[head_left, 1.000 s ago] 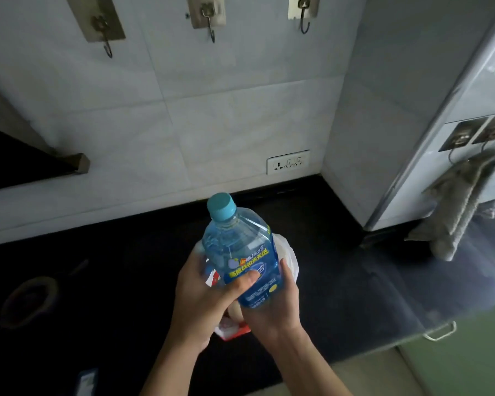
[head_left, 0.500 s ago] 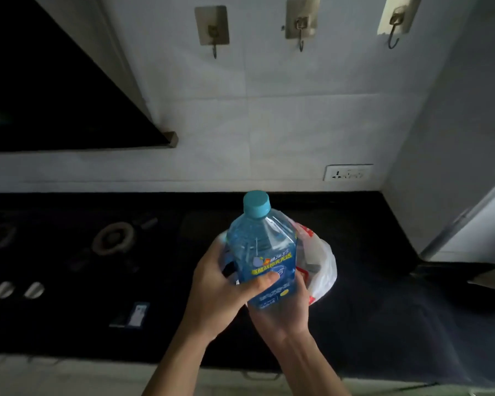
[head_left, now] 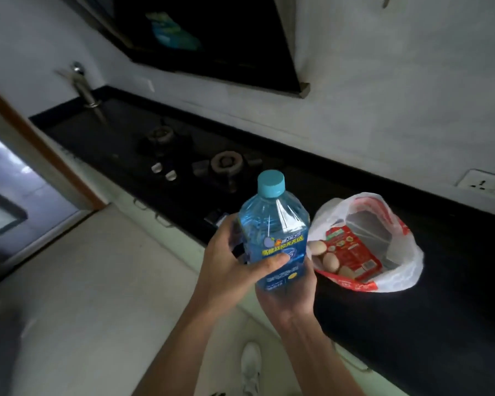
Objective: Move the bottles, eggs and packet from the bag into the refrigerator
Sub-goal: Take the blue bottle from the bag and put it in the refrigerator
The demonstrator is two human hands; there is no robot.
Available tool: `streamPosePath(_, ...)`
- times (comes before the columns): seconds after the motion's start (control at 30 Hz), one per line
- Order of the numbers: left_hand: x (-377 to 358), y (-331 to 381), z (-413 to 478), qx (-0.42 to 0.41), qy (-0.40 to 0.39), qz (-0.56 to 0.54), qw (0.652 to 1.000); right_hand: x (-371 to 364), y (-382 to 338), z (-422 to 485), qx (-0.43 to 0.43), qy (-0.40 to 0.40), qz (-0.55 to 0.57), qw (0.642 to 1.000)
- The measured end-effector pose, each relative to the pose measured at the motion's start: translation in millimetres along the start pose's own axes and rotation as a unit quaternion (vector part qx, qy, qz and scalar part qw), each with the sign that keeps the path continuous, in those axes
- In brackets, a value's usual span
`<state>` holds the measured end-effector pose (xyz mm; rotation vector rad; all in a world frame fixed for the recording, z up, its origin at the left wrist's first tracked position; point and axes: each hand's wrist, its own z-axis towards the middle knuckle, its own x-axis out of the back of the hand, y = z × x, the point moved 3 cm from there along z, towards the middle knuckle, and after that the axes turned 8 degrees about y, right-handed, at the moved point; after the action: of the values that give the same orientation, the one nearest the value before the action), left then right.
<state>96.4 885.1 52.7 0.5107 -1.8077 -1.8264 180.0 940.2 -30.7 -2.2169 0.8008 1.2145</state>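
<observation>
The left hand (head_left: 229,261) wraps the side of a clear blue plastic bottle with a turquoise screw cap and a blue-and-yellow label (head_left: 272,232), its thumb laid across the label. The right hand (head_left: 287,292) cups the bottle's base from beneath, fingers curled round it. The bottle is held upright in the air, over the front edge of the black tabletop (head_left: 412,324) and just beside the bag; whether they touch cannot be told. The thin white plastic bag with red print (head_left: 406,261) sits open on the tabletop. Inside it, pale brown eggs (head_left: 330,261) lie against a red printed packet (head_left: 352,252). Farther along the tabletop are gas burners (head_left: 226,162) and a metal tap (head_left: 83,87), with a black range hood (head_left: 212,38) above. A white shoe (head_left: 250,364) shows on the pale floor (head_left: 97,281).
</observation>
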Motion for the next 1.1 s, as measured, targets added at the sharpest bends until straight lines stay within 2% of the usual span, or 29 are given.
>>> streamPosePath(0.07, 25.6, -4.3, -16.8, 0.012, 0.048, 0.012, 0.999, 7.6, 27.3, 0.8, -0.035, 0.035, -0.024, 0.998)
streamPosePath(0.17, 65.7, -6.4, -40.2, 0.023, 0.128, 0.029, 0.991, 13.9, 69.5, -1.2, -0.068, 0.037, -0.128, 0.989)
streamPosePath(0.3, 119.8, -5.9, -67.0, 0.029, 0.215, 0.031, 0.976, 15.9, 125.2, 4.0, -0.018, -0.014, -0.335, 0.942)
streamPosePath(0.4, 158.2, -10.0, -84.1, 0.037, 0.272, 0.020, 0.961, 0.3, 170.6, -3.7, -0.177, -0.064, -0.261, 0.947)
streamPosePath(0.47, 183.4, -14.7, -94.3, 0.044, 0.305, 0.018, 0.951, 5.8, 196.6, -1.0, -0.175, -0.078, -0.278, 0.941)
streamPosePath(0.53, 209.5, -21.4, -102.3, 0.054, 0.331, 0.020, 0.942, 14.4, 221.3, 5.9, -0.124, -0.091, -0.406, 0.901)
streamPosePath(0.57, 223.3, -25.7, -105.7, 0.059, 0.342, 0.021, 0.937, 13.7, 231.4, 9.3, -0.044, -0.090, -0.490, 0.866)
streamPosePath(0.6, 237.4, -30.0, -108.6, 0.064, 0.353, 0.019, 0.933, 10.3, 245.5, 9.5, -0.030, -0.095, -0.515, 0.851)
streamPosePath(0.67, 267.7, -38.3, -112.8, 0.069, 0.372, 0.014, 0.925, 5.7, 278.0, 11.2, -0.054, -0.089, -0.504, 0.857)
streamPosePath(0.7, 283.6, -42.0, -114.2, 0.069, 0.380, 0.012, 0.922, -0.9, 296.5, 13.0, -0.098, -0.085, -0.464, 0.877)
streamPosePath(0.73, 300.0, -45.1, -115.1, 0.069, 0.387, 0.010, 0.919, -9.5, 316.7, 10.6, -0.181, -0.089, -0.393, 0.897)
streamPosePath(0.77, 316.9, -47.7, -116.2, 0.070, 0.395, 0.007, 0.916, -17.9, 338.1, 7.3, -0.278, -0.088, -0.307, 0.906)
streamPosePath(0.8, 334.7, -50.0, -117.2, 0.071, 0.404, 0.002, 0.912, -22.1, 359.5, 8.8, -0.333, -0.079, -0.249, 0.906)
streamPosePath(0.87, 371.9, -52.6, -119.8, 0.069, 0.421, 0.002, 0.904, -31.4, 398.9, 12.8, -0.361, -0.058, -0.232, 0.902)
streamPosePath(1.1, 502.8, -48.6, -132.2, 0.063, 0.459, 0.063, 0.884, -65.1, 528.7, 13.4, -0.404, -0.111, -0.242, 0.875)
